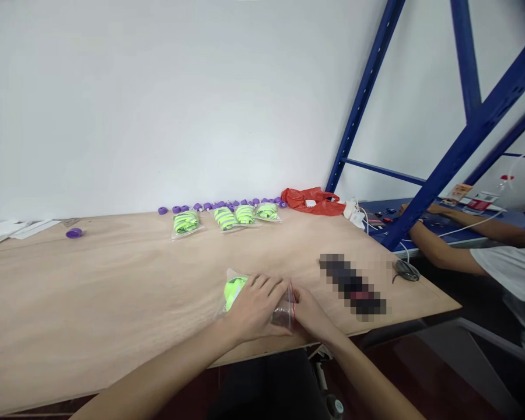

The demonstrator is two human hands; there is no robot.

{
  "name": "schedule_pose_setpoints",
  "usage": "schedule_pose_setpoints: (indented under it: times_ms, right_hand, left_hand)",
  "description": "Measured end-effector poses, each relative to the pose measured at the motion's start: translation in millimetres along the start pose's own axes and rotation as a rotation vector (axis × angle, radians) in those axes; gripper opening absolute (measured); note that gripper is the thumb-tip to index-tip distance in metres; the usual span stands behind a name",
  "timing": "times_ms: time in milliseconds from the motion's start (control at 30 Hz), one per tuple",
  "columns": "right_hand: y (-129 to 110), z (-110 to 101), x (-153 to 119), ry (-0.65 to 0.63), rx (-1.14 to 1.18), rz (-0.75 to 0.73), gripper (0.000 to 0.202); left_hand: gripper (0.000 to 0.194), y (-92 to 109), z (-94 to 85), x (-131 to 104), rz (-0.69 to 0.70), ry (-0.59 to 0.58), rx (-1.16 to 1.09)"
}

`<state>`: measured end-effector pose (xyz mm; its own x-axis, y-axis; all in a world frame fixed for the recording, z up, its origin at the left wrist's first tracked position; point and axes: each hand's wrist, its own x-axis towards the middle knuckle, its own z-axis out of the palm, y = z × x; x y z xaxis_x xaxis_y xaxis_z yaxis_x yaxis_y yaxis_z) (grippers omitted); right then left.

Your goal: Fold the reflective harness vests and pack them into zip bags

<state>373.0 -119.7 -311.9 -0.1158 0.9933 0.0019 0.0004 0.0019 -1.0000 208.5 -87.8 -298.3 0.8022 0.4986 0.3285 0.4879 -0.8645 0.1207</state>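
A clear zip bag (pixel 282 315) with a folded neon-yellow item (pixel 233 290) in it lies near the front edge of the wooden table (pixel 126 303). My left hand (pixel 257 306) rests over the bag, its fingers bent across the plastic and pressed on it. At the bag's right end, by the red-edged opening, my right hand (pixel 308 312) grips the rim with its fingers closed; its fingertips are partly hidden behind the plastic.
Filled neon bags (pixel 186 221) and purple caps (pixel 198 207) line the back by a red plastic bag (pixel 315 201). Right of my hands are a pixelated dark object (pixel 352 286) and a coiled cable (pixel 406 270). Beyond the blue frame (pixel 455 146), another person's arms (pixel 441 248) work.
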Motion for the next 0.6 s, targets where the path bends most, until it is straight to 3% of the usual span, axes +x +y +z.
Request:
schedule_pose_setpoints:
  times_ms: [367,533,600]
  right_hand:
    - [7,-4,-1,-0.061,-0.017,0.018,0.025]
    - [-10,-29,-8,-0.151,-0.200,0.017,0.026]
    - [-16,-43,-11,-0.084,-0.302,-0.020,0.029]
  left_hand:
    - [0.080,4,3.3,2,0.028,-0.017,0.045]
    - [0.087,2,6.0,4,0.000,-0.063,0.064]
    - [0.097,1,10.4,5,-0.036,-0.092,0.099]
